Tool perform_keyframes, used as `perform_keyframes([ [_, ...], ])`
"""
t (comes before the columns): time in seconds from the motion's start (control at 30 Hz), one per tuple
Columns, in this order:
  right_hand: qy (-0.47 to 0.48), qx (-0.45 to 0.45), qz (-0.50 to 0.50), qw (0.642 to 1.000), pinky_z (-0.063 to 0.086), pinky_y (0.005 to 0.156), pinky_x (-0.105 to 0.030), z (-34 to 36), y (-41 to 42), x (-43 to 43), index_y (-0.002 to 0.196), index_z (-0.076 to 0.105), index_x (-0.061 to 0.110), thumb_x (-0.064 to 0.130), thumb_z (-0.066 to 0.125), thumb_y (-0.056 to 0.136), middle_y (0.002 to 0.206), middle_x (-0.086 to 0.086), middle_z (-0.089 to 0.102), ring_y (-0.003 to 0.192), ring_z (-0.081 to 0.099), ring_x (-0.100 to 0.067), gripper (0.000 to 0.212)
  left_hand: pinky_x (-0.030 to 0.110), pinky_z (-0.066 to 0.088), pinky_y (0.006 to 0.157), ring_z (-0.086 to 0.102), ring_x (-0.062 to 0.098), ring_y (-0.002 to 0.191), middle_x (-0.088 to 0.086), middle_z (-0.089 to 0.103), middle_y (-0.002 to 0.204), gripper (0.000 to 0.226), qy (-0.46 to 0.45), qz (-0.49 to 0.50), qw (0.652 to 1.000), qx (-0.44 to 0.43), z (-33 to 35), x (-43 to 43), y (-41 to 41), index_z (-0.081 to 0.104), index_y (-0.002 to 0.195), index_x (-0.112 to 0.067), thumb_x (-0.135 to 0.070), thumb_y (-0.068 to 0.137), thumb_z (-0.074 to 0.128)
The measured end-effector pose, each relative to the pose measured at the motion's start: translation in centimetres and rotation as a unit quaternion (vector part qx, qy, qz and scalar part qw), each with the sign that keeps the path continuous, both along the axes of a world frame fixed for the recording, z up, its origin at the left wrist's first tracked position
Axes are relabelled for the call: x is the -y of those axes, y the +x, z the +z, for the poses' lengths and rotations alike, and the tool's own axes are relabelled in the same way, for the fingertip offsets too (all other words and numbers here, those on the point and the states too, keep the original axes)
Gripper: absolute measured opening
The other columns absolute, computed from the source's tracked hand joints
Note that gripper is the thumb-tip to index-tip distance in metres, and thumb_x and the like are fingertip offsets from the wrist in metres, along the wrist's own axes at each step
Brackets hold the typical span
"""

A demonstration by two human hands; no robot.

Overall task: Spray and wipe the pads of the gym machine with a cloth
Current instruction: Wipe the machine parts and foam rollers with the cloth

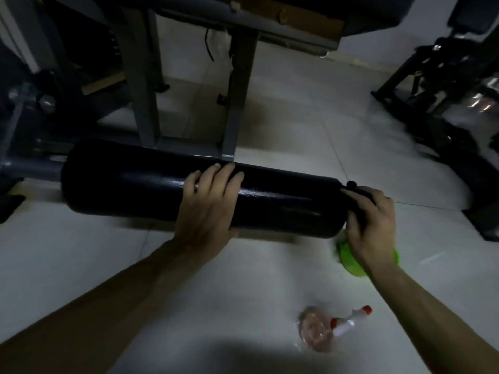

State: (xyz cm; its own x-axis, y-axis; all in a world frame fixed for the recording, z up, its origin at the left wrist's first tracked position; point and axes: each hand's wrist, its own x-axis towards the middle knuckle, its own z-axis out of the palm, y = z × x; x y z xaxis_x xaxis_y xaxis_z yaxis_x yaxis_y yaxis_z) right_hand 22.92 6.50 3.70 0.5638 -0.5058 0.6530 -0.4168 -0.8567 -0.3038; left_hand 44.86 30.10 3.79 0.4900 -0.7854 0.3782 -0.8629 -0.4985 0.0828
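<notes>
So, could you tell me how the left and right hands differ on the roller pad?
The left hand wraps the roller pad mid-length, bare; the right hand curls round its end with the green cloth beneath. Left hand spreads wide; right hand bunches tight. Both hold the same pad.

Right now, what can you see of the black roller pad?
The roller pad is a long black cylinder, glossy like vinyl, lying near level above the floor, its left end on a grey frame bar. The left hand grips its middle, fingers over the top; the right hand holds a green cloth at its right end.
</notes>
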Motion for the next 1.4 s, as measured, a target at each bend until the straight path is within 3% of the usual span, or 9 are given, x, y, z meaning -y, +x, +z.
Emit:
perform_keyframes([
  [0.13, 0.047, 0.054, -0.012, 0.997, 0.044, 0.099, -0.049, -0.9, 3.7, -3.2, 0.123, 0.073, 0.015, 0.006, 0.057, 0.078, 0.125, -0.01, 0.063, 0.114, 0.055, -0.031, 0.049, 0.05, 0.035, 0.104, 0.048, 0.032, 0.132, 0.008, 0.051, 0.148, 0.111, -0.002, 0.016, 0.999, 0.036, 0.3, 0.8, 0.3, 0.051, 0.142, -0.014, -0.047, 0.044, 0.093],
  [0.37, 0.003, 0.016, 0.114, 0.993, 0.04, 0.095, -0.043, -1.3, 6.6, -6.6, 0.124, 0.073, 0.014, 0.005, 0.062, 0.078, 0.129, -0.011, 0.061, 0.116, 0.055, -0.034, 0.049, 0.046, 0.038, 0.094, 0.054, 0.033, 0.12, 0.002, 0.059, 0.139, 0.103, -0.031, 0.006, 0.998, 0.061, 0.9, 1.1, 1.4, 0.059, 0.134, -0.018, -0.046, 0.038, 0.082],
  [0.5, 0.037, 0.08, 0.001, 0.996, 0.044, 0.1, -0.049, -2.2, 1.4, -2.6, 0.124, 0.074, 0.013, -0.001, 0.057, 0.078, 0.125, -0.009, 0.062, 0.115, 0.054, -0.029, 0.052, 0.043, 0.035, 0.091, 0.053, 0.03, 0.117, -0.002, 0.06, 0.136, 0.108, -0.024, 0.002, 0.999, 0.03, 1.4, 1.2, 2.0, 0.06, 0.133, -0.021, -0.047, 0.032, 0.085],
  [0.63, 0.103, 0.132, -0.064, 0.984, 0.045, 0.102, -0.046, -2.1, 2.9, -3.4, 0.121, 0.075, 0.016, 0.002, 0.054, 0.079, 0.123, -0.008, 0.062, 0.114, 0.052, -0.025, 0.049, 0.04, 0.032, 0.091, 0.051, 0.028, 0.117, -0.004, 0.06, 0.137, 0.111, -0.004, 0.002, 1.0, 0.004, 1.9, 1.3, 2.1, 0.059, 0.135, -0.024, -0.05, 0.031, 0.086],
  [0.8, 0.063, 0.028, 0.101, 0.992, 0.039, 0.094, -0.039, -1.3, 9.5, -10.3, 0.122, 0.074, 0.018, 0.015, 0.054, 0.08, 0.128, -0.009, 0.062, 0.114, 0.053, -0.03, 0.047, 0.039, 0.031, 0.096, 0.045, 0.023, 0.124, -0.009, 0.054, 0.144, 0.114, 0.045, 0.006, 0.999, -0.021, 3.1, 1.3, 2.1, 0.048, 0.144, -0.031, -0.06, 0.041, 0.088],
  [0.9, 0.006, -0.04, 0.172, 0.984, 0.04, 0.089, -0.042, -0.7, 8.9, -9.0, 0.124, 0.074, 0.019, 0.012, 0.061, 0.082, 0.13, -0.008, 0.062, 0.114, 0.054, -0.032, 0.045, 0.038, 0.031, 0.099, 0.042, 0.021, 0.127, -0.012, 0.05, 0.146, 0.115, 0.058, 0.002, 0.998, -0.04, 3.8, 1.3, 2.2, 0.043, 0.146, -0.036, -0.067, 0.044, 0.086],
  [1.03, -0.001, 0.0, 0.085, 0.996, 0.043, 0.097, -0.049, -1.1, 2.7, -3.2, 0.123, 0.075, 0.016, -0.001, 0.061, 0.076, 0.128, -0.008, 0.064, 0.113, 0.056, -0.033, 0.051, 0.037, 0.033, 0.1, 0.042, 0.019, 0.126, -0.014, 0.051, 0.144, 0.119, 0.067, 0.002, 0.996, -0.056, 4.5, 1.5, 2.8, 0.043, 0.145, -0.038, -0.074, 0.04, 0.085],
  [1.17, 0.043, 0.053, -0.018, 0.998, 0.039, 0.102, -0.036, -1.4, 1.1, -2.5, 0.124, 0.074, 0.017, 0.003, 0.056, 0.079, 0.126, -0.009, 0.063, 0.112, 0.055, -0.034, 0.05, 0.038, 0.033, 0.098, 0.041, 0.02, 0.126, -0.012, 0.051, 0.144, 0.119, 0.079, -0.01, 0.995, -0.064, 4.9, 1.8, 2.9, 0.043, 0.146, -0.035, -0.072, 0.042, 0.087],
  [1.4, 0.004, -0.026, 0.188, 0.982, 0.042, 0.085, -0.046, 0.3, 13.7, -12.4, 0.117, 0.075, 0.015, 0.008, 0.063, 0.078, 0.126, -0.009, 0.064, 0.109, 0.057, -0.035, 0.041, 0.038, 0.03, 0.11, 0.04, 0.023, 0.139, 0.001, 0.047, 0.151, 0.12, 0.024, -0.033, 0.996, -0.083, 3.8, 0.4, 3.2, 0.031, 0.155, -0.022, -0.063, 0.057, 0.086],
])
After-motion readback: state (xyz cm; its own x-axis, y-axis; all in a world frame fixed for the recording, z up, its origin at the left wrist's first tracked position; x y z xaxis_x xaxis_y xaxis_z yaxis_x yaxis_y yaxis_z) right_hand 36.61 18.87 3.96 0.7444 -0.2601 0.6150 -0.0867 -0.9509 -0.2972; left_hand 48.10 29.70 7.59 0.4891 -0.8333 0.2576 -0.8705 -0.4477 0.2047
